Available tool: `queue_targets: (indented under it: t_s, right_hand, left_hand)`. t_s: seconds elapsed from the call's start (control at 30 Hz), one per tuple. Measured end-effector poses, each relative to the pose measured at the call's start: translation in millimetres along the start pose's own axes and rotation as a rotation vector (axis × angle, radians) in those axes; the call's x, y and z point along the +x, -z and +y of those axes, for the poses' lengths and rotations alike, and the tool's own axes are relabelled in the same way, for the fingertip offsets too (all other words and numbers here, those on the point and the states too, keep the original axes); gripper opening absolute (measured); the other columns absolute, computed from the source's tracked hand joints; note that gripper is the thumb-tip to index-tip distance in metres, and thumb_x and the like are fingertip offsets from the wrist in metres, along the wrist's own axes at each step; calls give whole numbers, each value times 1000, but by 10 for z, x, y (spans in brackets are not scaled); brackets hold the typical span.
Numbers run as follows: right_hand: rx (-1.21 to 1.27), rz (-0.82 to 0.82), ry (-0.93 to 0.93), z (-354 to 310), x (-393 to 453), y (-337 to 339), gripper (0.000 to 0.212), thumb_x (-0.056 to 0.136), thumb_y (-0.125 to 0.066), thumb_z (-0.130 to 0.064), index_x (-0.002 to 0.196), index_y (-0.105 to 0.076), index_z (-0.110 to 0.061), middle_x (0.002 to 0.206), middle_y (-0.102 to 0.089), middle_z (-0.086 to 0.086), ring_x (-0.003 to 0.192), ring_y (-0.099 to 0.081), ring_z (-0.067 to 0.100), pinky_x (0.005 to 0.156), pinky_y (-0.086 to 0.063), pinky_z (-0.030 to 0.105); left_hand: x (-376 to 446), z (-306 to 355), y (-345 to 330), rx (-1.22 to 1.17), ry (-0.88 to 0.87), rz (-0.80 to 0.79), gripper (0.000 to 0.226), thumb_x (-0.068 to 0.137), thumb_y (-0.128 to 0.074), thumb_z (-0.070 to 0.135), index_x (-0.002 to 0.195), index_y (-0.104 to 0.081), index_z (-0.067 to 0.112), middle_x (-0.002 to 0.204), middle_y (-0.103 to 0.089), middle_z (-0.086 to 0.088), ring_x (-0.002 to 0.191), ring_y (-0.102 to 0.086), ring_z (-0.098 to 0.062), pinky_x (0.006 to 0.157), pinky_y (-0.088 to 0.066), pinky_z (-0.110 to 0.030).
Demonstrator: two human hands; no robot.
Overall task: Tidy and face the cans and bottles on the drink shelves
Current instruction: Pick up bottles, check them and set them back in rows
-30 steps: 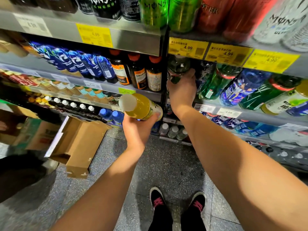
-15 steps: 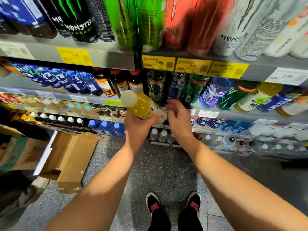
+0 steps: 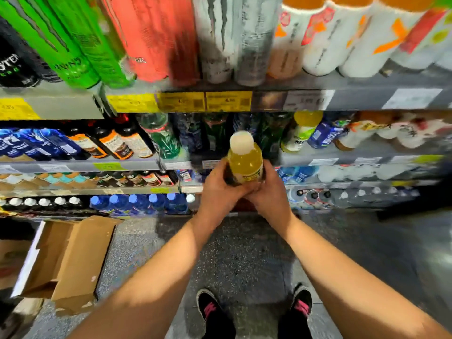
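A yellow drink bottle [image 3: 245, 160] with a white cap stands upright in front of the second shelf, held in both hands. My left hand [image 3: 220, 192] grips its lower left side. My right hand [image 3: 269, 192] wraps the lower right side, and the fingers of both meet under the bottle's base. Behind it, the second shelf [image 3: 342, 160] carries green bottles [image 3: 161, 135], dark bottles and another yellow bottle [image 3: 303, 128]. The top shelf holds tall energy drink cans [image 3: 151, 35] in green, red and white. The picture is blurred by motion.
An open cardboard box [image 3: 71, 260] lies on the floor at the left. Lower shelves hold blue-capped bottles [image 3: 137, 204] and white-capped ones [image 3: 44, 201]. My black shoes [image 3: 212, 311] stand on the speckled floor below the hands.
My right hand left the green bottle on the shelf and came down onto the yellow bottle. The bottle went from tilted left to upright and moved right; the camera tilted up and panned right.
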State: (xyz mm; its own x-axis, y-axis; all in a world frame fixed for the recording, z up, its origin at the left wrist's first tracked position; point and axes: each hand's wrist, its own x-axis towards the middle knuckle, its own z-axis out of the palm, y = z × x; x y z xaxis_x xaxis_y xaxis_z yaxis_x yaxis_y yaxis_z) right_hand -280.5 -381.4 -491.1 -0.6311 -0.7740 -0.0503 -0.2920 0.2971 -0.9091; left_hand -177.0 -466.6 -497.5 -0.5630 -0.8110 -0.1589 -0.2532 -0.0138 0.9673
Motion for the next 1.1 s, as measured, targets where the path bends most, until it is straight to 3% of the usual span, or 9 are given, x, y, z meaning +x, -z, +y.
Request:
queue_targets:
  t_s: [0.17,0.37,0.43,0.5,0.6,0.7,0.77,0.93,1.1]
  right_hand:
    - [43,119,-94,444,-87,755,50,69,-88,-17,100,-56,-42,95,-65,-25,84,-60,-20,68,-45,6]
    - [-40,155,-93,1026,-63,1970,44,70,-79,-31,98,-50,-47,108,-64,11,97,-65,27,79,-55,46]
    - [-39,133,-82,1232,-9,2355,44,74,-77,-31,109,-53,-43,111,-61,14,97,-63,26,80,-53,40]
    - [-70,69,-91,1425,92,2705,44,80,-66,-32,119,-57,-14,113,-59,17,99,-59,27,84,-50,35]
    - [-123,-23,-91,1710,269,3156,52,83,-71,-28,131,-55,-16,127,-59,15,117,-57,33,97,-49,44]
    - [-85,55,-176,1914,442,3569,54,90,-69,-13,140,-50,-9,137,-53,14,126,-53,27,100,-44,34]
    - [-49,178,-252,2025,579,3772,50,92,-66,-17,139,-52,-8,136,-55,13,124,-54,26,94,-42,27]
    - [-84,362,-115,2079,852,3939,62,78,-51,-47,117,-60,0,111,-63,18,97,-59,25,74,-39,27]
    - [-39,378,-29,2060,1009,3823,23,86,-65,-17,103,-59,-4,95,-67,9,87,-64,28,75,-50,32]
  left_hand:
    - [-74,220,-812,12,-87,-62,63,70,-91,20,126,-64,18,112,-74,4,101,-69,-6,88,-53,-24]
    - [-91,543,-2299,76,-12,-35,69,59,-96,29,118,-61,30,98,-70,18,92,-68,1,77,-51,-15]
    - [-83,624,-2766,76,-9,-25,70,57,-95,36,119,-62,29,103,-72,14,97,-68,-2,84,-54,-23]
    - [-90,681,-3167,71,4,39,63,62,-94,28,116,-65,15,97,-71,11,86,-64,9,78,-50,-19]
    - [-77,719,-3665,35,35,147,44,73,-86,7,110,-64,4,87,-67,6,72,-58,17,68,-42,-5]
    - [2,762,-4002,-45,63,292,50,66,-92,20,106,-63,10,100,-73,-6,91,-70,-5,87,-54,-25]
    - [77,803,-4164,-66,58,369,60,64,-93,25,112,-62,6,104,-73,-9,97,-70,-18,95,-54,-34]
    - [306,824,-4384,-127,-10,415,69,66,-92,13,124,-57,0,105,-71,-7,89,-66,2,87,-48,-12]
    - [315,795,-4313,-213,38,489,68,68,-91,16,125,-55,8,106,-71,3,94,-66,5,90,-47,-10]
